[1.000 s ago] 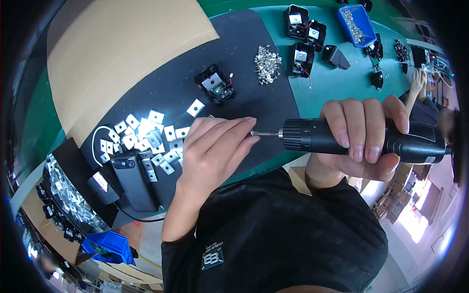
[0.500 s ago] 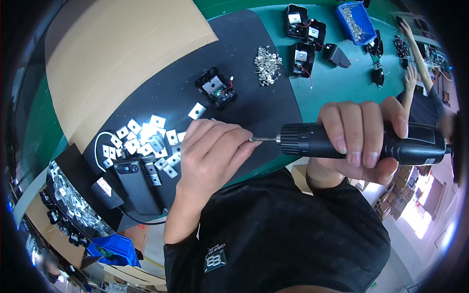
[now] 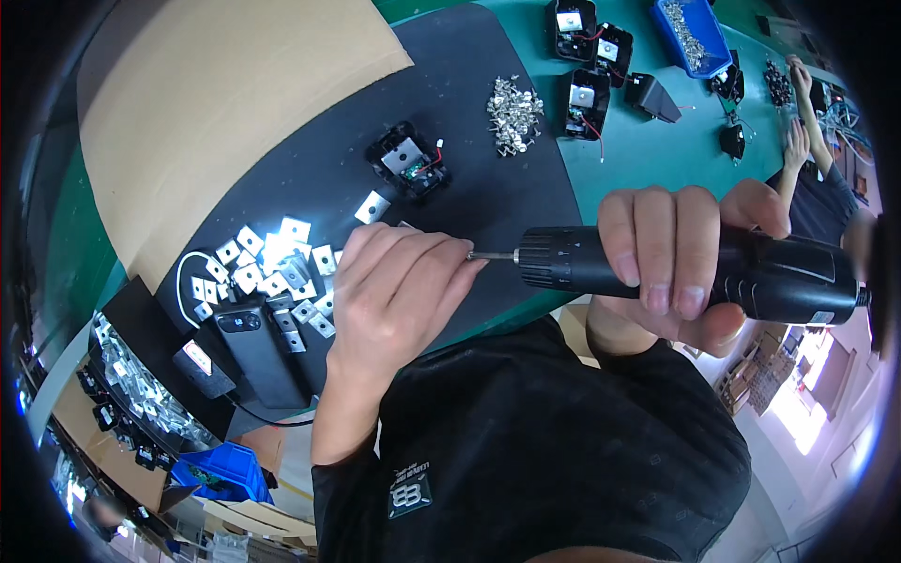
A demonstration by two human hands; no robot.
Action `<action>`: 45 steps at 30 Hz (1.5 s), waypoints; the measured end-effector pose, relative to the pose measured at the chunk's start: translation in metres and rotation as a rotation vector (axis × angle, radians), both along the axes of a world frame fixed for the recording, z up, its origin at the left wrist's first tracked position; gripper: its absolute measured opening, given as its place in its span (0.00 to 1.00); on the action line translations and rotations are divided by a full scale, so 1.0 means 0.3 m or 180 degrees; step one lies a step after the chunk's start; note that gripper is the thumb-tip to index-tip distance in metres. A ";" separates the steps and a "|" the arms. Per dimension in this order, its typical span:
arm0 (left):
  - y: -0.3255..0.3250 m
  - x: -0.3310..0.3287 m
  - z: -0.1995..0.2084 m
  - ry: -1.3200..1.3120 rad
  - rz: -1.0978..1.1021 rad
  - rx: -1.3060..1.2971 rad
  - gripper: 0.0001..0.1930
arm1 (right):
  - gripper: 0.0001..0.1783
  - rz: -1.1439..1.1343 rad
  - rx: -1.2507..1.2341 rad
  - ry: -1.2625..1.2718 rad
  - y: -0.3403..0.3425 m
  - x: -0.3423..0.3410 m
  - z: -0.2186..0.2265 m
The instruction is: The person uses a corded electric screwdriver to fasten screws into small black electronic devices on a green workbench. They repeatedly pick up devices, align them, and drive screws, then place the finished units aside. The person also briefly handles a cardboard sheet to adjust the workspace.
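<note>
Our right hand (image 3: 662,253) wraps its fingers around a black electric screwdriver (image 3: 572,259); above the dark mat (image 3: 450,70), our left hand (image 3: 380,291) pinches narrowly at its bit (image 3: 496,255), whether on a screw we cannot tell. Beyond, a blue bin (image 3: 711,58) holds screws (image 3: 682,36); 3 black housings (image 3: 601,98) hold 1 metal plate (image 3: 582,97) each.

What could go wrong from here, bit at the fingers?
1. Bare left hand at the tip of the thin silver metal bit; if the black cylindrical electric screwdriver in the right hand spins, it might nick skin.
2. Small silver metal screws lie loose on the black mat; a knock could scatter them.
3. Thin red wire sticks out of the open black plastic housing; it might snag.
</note>
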State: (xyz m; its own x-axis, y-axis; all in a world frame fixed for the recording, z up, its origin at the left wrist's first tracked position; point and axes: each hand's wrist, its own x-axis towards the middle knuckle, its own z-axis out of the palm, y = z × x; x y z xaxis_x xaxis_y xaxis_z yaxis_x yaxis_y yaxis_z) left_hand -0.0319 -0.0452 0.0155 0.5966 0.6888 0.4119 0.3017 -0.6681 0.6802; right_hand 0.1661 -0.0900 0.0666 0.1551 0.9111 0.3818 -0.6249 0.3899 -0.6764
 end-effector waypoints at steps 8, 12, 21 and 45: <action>0.015 -0.013 -0.015 0.0116 -0.0093 -0.0083 0.21 | 0.23 0.0469 0.0298 -0.0292 0.019 0.044 -0.043; 0.064 -0.037 0.006 0.0663 0.0402 -0.0113 0.46 | 0.20 0.0128 0.0129 -0.0141 -0.008 0.022 -0.057; 0.119 0.026 -0.065 0.0928 0.0246 -0.0249 0.44 | 0.24 -0.0384 0.0132 -0.0808 0.010 0.009 -0.019; 0.110 0.030 -0.079 0.0674 0.0127 -0.0405 0.38 | 0.25 -0.0363 0.0520 -0.0891 0.100 -0.023 -0.138</action>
